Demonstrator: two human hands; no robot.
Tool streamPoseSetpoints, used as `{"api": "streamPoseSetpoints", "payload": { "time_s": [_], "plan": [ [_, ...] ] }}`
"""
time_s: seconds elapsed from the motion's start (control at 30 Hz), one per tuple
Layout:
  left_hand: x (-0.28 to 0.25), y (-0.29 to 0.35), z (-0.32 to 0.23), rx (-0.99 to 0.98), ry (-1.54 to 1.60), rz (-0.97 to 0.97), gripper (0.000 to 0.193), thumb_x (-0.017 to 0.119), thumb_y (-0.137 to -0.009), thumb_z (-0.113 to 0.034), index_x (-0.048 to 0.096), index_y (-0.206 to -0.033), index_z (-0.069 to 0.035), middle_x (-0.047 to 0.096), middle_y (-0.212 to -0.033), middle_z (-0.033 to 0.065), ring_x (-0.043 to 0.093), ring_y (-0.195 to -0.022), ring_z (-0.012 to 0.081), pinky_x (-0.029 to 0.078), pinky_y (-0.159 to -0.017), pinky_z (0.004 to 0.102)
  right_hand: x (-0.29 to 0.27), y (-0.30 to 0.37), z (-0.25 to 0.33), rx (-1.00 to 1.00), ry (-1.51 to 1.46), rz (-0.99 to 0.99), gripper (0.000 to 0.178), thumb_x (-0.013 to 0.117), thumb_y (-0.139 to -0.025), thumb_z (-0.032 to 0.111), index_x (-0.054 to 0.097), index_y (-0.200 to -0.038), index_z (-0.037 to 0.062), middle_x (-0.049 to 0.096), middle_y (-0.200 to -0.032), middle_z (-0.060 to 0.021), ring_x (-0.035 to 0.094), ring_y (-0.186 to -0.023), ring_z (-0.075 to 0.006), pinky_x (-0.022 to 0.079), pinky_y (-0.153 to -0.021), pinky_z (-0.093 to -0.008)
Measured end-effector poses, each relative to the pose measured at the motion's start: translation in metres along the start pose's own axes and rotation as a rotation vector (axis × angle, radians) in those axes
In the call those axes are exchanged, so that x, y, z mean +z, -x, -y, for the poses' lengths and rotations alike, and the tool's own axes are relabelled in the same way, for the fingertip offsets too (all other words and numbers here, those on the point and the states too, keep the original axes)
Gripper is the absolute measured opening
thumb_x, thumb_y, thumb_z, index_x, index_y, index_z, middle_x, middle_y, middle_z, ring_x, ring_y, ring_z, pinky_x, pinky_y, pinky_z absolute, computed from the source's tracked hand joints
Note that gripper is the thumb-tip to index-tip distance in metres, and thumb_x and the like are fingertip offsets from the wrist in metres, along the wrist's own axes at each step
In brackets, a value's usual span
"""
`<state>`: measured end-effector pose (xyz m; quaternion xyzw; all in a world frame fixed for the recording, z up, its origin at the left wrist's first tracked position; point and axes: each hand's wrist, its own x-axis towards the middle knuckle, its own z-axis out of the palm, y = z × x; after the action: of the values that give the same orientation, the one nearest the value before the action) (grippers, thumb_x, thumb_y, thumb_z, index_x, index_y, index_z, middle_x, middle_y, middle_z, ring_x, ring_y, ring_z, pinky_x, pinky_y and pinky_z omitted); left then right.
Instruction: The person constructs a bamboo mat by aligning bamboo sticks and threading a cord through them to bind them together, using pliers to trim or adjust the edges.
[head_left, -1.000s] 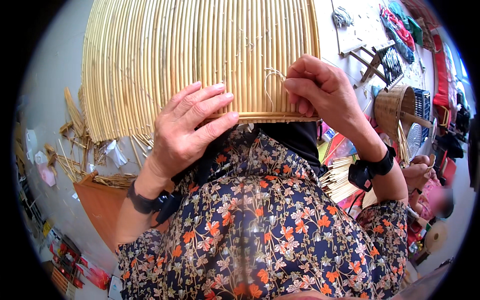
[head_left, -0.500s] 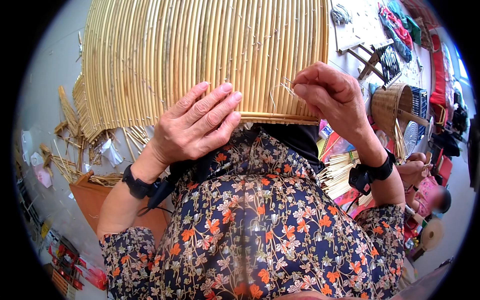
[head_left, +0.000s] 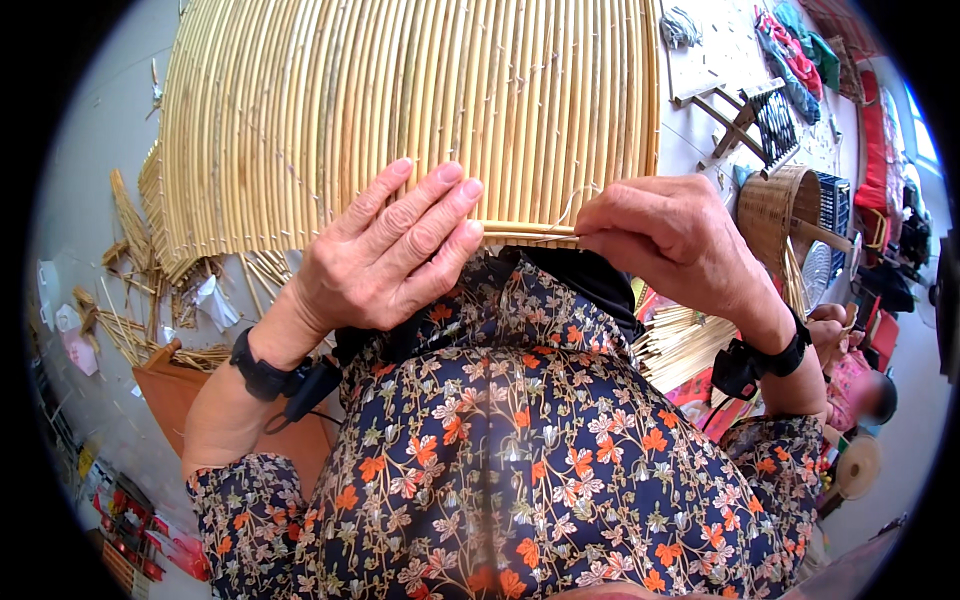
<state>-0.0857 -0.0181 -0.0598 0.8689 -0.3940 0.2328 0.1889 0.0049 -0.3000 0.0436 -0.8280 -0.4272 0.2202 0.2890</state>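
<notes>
A wide mat of yellow plant stalks, stitched side by side with white thread, lies in front of me and reaches my lap. Along its near edge runs a crosswise stalk. My left hand lies flat over that edge, fingers stretched out on the stalks. At the edge's right part, my right hand pinches a thin needle, which points left along the crosswise stalk; its tip is hard to make out. Pale thread loops up from the pinched fingers over the mat.
Cut stalks lie in a bundle by my right wrist. Beyond are a woven basket, a folding stool and a seated person. Loose straw and a brown wooden piece of furniture are on the left.
My right hand has come down from above the mat to its near edge, bringing the needle low against the crosswise stalk. My left hand stays nearly in place.
</notes>
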Motion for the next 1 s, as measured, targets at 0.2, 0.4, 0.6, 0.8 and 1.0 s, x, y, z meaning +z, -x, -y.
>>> {"api": "streamPoseSetpoints", "payload": {
  "time_s": [0.2,0.4,0.6,0.8,1.0],
  "plan": [
    [0.000,0.001,-0.001,-0.001,-0.010,-0.020,0.014,0.071,-0.094,-0.011,0.069,-0.107,-0.006,0.072,-0.128,0.0173,0.067,-0.124,0.0337,0.050,-0.112,0.0514,0.003,0.003,0.000,-0.026,0.048,0.049,0.020,0.072,-0.083,0.006,0.070,-0.103,0.0069,0.065,-0.076,-0.0136,0.067,-0.071,-0.0355,0.052,-0.060,-0.0432],
    [0.000,0.001,-0.002,-0.007,-0.002,-0.031,0.013,0.071,-0.093,-0.011,0.069,-0.105,-0.007,0.072,-0.127,0.0168,0.068,-0.124,0.0333,0.050,-0.111,0.0511,-0.002,0.001,0.003,-0.059,0.024,0.083,0.030,0.071,-0.080,0.002,0.073,-0.109,0.0063,0.066,-0.077,-0.0141,0.068,-0.071,-0.0359,0.052,-0.061,-0.0436],
    [0.001,0.002,-0.002,-0.004,0.004,-0.036,0.013,0.071,-0.093,-0.010,0.069,-0.106,-0.006,0.072,-0.127,0.0166,0.068,-0.123,0.0334,0.051,-0.110,0.0507,-0.005,-0.002,0.004,-0.045,0.020,0.120,0.030,0.072,-0.079,0.000,0.075,-0.109,0.0049,0.070,-0.082,-0.0161,0.070,-0.074,-0.0366,0.055,-0.064,-0.0431],
    [0.001,0.002,-0.002,0.002,0.006,-0.035,0.013,0.069,-0.094,-0.009,0.069,-0.106,-0.006,0.072,-0.127,0.0174,0.067,-0.123,0.0341,0.051,-0.110,0.0512,-0.008,-0.007,0.003,-0.050,-0.001,0.160,0.029,0.073,-0.080,0.000,0.076,-0.108,0.0032,0.073,-0.087,-0.0180,0.071,-0.077,-0.0367,0.057,-0.067,-0.0426],
    [0.000,0.001,-0.001,0.005,0.017,-0.037,0.012,0.069,-0.094,-0.009,0.068,-0.106,-0.005,0.072,-0.127,0.0178,0.067,-0.123,0.0344,0.051,-0.110,0.0518,-0.013,-0.013,0.004,-0.026,0.008,0.204,0.023,0.073,-0.083,0.003,0.076,-0.105,0.0033,0.070,-0.079,-0.0191,0.070,-0.073,-0.0367,0.056,-0.066,-0.0430]
  ]
}}
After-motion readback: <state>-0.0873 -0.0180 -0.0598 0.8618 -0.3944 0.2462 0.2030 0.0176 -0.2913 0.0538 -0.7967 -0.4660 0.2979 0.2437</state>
